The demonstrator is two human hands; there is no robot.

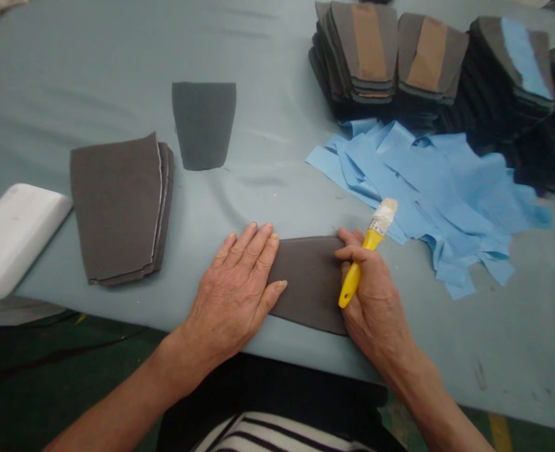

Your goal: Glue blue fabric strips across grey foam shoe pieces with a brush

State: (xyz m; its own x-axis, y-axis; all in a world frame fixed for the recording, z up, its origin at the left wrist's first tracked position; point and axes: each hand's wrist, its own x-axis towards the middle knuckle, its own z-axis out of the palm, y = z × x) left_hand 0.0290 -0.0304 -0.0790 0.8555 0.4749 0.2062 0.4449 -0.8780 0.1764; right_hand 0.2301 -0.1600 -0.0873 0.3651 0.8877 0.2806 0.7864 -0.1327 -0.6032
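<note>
A dark grey-brown fabric piece lies on the table close to its front edge. My left hand rests flat on the piece's left part, fingers stretched out and the thumb a little apart. At the piece's right edge is my right hand, its fingers curled around a paintbrush with a yellow handle and pale bristles pointing up and away. The fingertips of that hand also touch the piece's far right corner. What lies beneath my palms is hidden.
A stack of similar fabric pieces and a white block-like object lie left. Beyond my hands is a single dark piece. Blue fabric strips lie heaped right, before banded stacks. The table's front edge runs near my body.
</note>
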